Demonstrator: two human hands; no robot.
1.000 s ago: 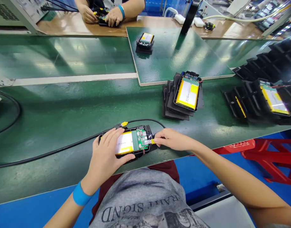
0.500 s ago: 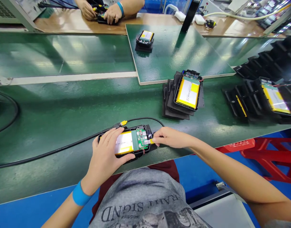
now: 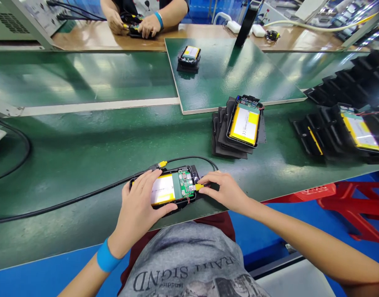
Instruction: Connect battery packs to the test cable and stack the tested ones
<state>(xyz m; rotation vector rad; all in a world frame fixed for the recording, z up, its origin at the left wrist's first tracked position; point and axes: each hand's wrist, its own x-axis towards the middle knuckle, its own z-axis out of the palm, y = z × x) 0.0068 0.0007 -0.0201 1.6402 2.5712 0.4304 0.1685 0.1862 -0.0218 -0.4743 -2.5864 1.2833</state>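
Note:
A black case [image 3: 163,189] with a battery pack and a green circuit board [image 3: 186,183] lies at the front edge of the green table. Over its left end rests my left hand [image 3: 142,198], thumb on the near side and fingers on the far side, gripping it. A yellow cable plug [image 3: 198,187] sits at the board's right end, in or against its port. Just right of the plug, my right hand [image 3: 223,189] pinches the black cable behind it. This cable loops back to a second yellow plug [image 3: 162,164] beyond the case, beside a thick black cable [image 3: 84,194].
A stack of black cases [image 3: 232,140] with a battery unit on top stands beyond my right hand. More cases [image 3: 334,128] are piled at the right. One unit [image 3: 189,57] sits on the raised green board [image 3: 232,82]. Across the table, a person's hands [image 3: 149,27] hold a device.
My right hand has shifted slightly right, from the yellow plug to the cable behind it, leaving more of the plug showing. The view has shifted a little.

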